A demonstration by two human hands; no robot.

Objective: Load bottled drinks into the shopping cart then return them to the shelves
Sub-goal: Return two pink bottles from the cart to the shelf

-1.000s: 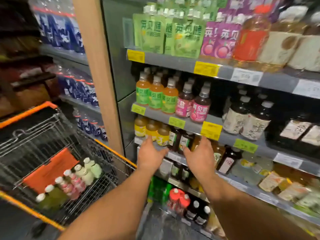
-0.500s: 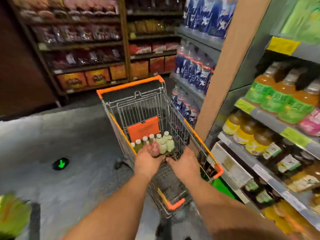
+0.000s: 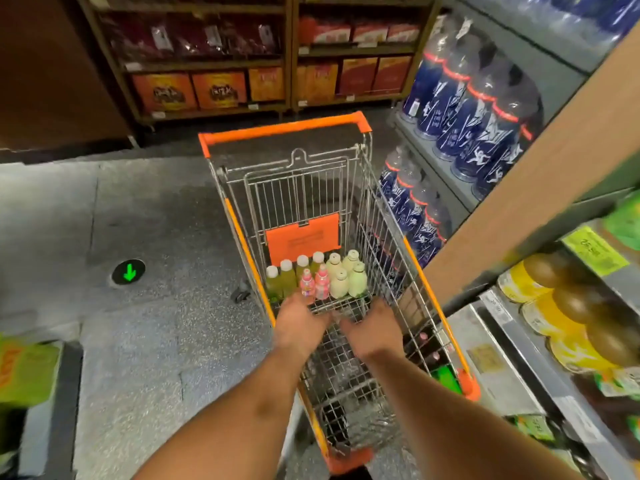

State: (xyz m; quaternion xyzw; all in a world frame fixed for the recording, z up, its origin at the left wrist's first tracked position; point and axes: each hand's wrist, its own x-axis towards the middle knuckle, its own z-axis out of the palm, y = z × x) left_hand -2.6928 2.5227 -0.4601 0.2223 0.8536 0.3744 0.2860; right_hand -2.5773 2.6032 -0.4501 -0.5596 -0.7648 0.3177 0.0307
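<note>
Both hands, the left hand (image 3: 300, 323) and right hand (image 3: 374, 329), reach empty and loosely open into the shopping cart (image 3: 420, 282). Just beyond them some ten small bottles (image 3: 317, 277) stand loaded against the cart's far end; returning them to the shelves (image 3: 519, 327) at right apparently remains.

A green arrow light (image 3: 129, 272) glows in the speckled grey floor (image 3: 145, 341) at left. Far off, wooden racks (image 3: 291, 57) carry orange boxes (image 3: 219, 90) and dark red packets (image 3: 187, 36). A blurred green object (image 3: 24, 372) sits near left.
</note>
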